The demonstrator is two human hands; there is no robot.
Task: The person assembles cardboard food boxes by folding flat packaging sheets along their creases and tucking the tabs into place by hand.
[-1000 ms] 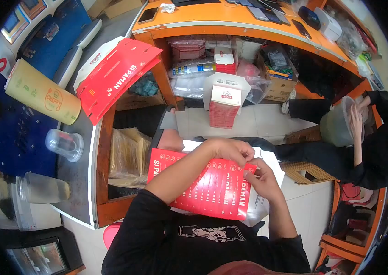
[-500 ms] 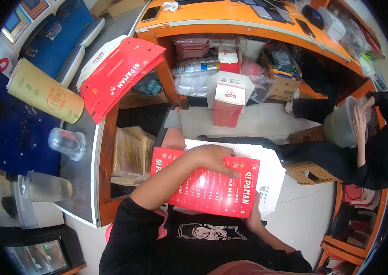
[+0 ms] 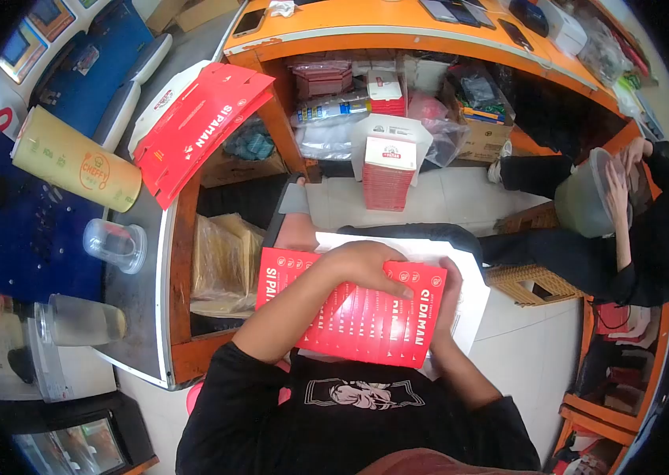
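A row of overlapping red printed cartons [image 3: 366,328] lies across my lap, on top of white card sheets [image 3: 470,297]. My left hand [image 3: 374,269] rests over the upper edge of the cartons, its thumb on the red face and its other fingers bent behind the edge. At the right end of the row, my right hand [image 3: 447,305] is against the side of the cartons, partly hidden behind them. Beyond my lap, a tall stack of folded red and white boxes [image 3: 387,178] stands on the floor.
Red flat cartons [image 3: 200,131] lie on the left counter beside a yellow paper roll [image 3: 73,158] and a clear plastic cup [image 3: 114,245]. An orange desk [image 3: 397,36] spans the back. A co-worker's hands [image 3: 619,190] hold a clear tub [image 3: 583,202] at right.
My right hand has gone from the top corner of the cartons to their right side. My left hand has moved from a pinch at that corner back onto the upper edge.
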